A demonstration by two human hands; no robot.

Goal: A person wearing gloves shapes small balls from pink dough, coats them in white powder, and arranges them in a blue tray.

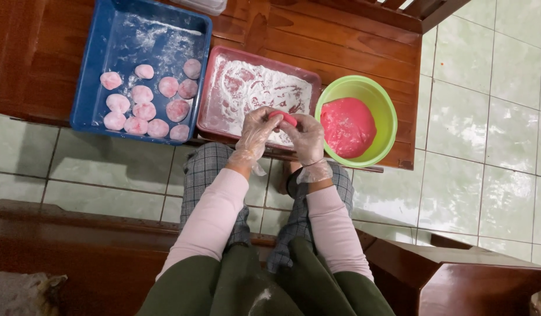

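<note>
Both my hands wear clear plastic gloves and meet over the near edge of a red tray (215,82) dusted with white flour. My left hand (256,131) and my right hand (305,137) pinch a small piece of red dough (283,117) between their fingers. To the right, a green bowl (383,108) holds a big lump of red dough (347,127). On the left, a blue tray (92,70) holds several floured pink dough balls (143,111).
The trays and bowl sit on a low brown wooden table (352,50). A clear plastic container (203,4) shows at the top edge. Pale green floor tiles (487,134) lie to the right. I sit on a wooden bench (77,240), my knees near the table.
</note>
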